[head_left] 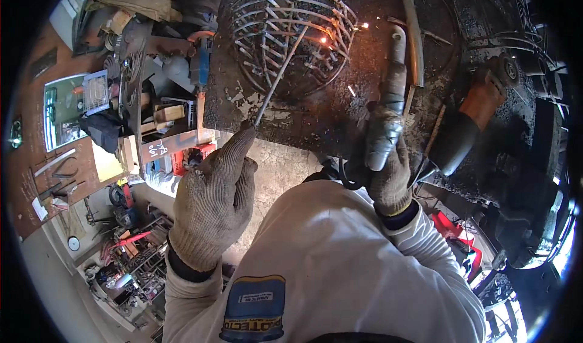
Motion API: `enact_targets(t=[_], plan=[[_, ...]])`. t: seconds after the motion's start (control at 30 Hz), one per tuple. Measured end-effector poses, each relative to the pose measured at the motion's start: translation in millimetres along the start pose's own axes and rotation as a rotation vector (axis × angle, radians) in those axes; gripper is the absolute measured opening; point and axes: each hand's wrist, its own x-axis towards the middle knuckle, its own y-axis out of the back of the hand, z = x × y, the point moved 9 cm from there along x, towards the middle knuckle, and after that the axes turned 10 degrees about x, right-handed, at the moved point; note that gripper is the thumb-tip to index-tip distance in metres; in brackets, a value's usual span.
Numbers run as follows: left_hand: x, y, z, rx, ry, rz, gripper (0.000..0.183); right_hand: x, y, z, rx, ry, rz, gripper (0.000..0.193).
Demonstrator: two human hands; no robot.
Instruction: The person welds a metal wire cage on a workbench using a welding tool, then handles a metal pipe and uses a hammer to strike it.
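Head view: nearly closed left hand pinches a grey rod.

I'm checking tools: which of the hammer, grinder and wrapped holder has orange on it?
The grinder, lying right of the hammer: orange toward its head, black behind. The hammer is wooden-handled, and the wrapped holder is greyish.

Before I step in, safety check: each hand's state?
Left hand: closed on a thin metal rod.
Right hand: against the taped tool; whether closed, cannot be told.

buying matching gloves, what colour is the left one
The left glove is greyish brown, clearest in the head view.
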Motion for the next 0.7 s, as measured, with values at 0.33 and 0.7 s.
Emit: enact_targets(t=[0.33,0.7], plan=[[2,0,-3,-0.053,0.037,-0.015,0.042,-4,3,2,-0.208,-0.212,0.062,0.048],[2,3,0,-0.069,0.048,-0.001,0.04,4,-12,5,-0.243,-0.203,0.09,0.055]])
